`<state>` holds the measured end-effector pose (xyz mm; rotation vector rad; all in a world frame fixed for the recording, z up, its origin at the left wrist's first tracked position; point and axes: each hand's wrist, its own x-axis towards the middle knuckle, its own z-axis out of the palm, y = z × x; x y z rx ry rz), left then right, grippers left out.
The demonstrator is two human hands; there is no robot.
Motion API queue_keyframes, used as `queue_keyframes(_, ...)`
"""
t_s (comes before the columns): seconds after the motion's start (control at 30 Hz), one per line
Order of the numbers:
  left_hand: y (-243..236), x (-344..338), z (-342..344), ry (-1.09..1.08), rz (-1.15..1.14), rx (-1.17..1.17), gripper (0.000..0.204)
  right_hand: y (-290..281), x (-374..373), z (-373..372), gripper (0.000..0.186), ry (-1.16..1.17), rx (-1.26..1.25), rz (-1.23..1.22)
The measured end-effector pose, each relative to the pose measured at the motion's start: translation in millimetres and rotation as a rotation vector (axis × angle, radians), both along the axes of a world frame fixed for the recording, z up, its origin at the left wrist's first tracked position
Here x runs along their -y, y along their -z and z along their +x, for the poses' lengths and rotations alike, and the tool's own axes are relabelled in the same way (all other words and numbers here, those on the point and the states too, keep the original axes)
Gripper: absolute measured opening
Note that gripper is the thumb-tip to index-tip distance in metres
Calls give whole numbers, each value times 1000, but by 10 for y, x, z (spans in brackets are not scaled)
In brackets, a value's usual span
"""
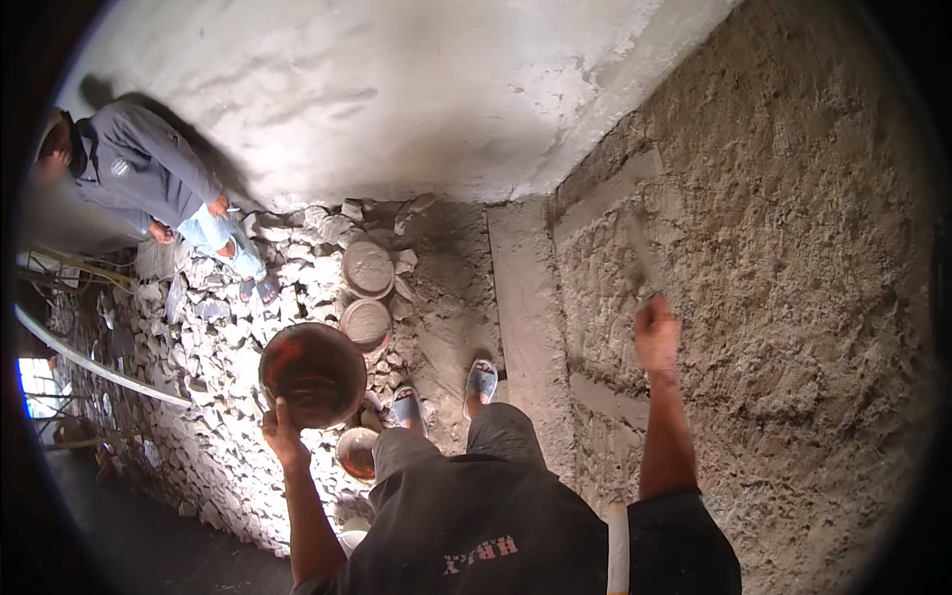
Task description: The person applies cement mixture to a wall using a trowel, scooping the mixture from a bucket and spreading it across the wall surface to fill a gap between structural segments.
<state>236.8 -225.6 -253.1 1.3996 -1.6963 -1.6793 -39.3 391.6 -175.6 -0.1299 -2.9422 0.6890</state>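
My left hand grips the rim of a round, dark basin with reddish smears inside, held out over the rubble. My right hand is closed and raised before the rough, mortar-covered wall on the right. From that fist a trowel points away from me, its blade blurred and close to the wall; whether it touches cannot be told. Smoother bands of mortar run along the wall near the corner.
Two basins of grey mortar stand ahead on broken stones. Another basin lies beside my left leg. A person in a dark top stands at the far left by the pale wall. A long curved bar crosses the left side.
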Motion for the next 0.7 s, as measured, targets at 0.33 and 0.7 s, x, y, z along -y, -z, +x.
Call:
queue_keyframes(0.33, 1168, 936, 905, -230, 732, -3, 38, 1497, -33, 2804, 18, 660, 1091, -275)
queue_keyframes(0.7, 2035, 2454, 2084, -874, 520, -117, 69, 1165, 556, 2658, 15, 585, 1026, -345)
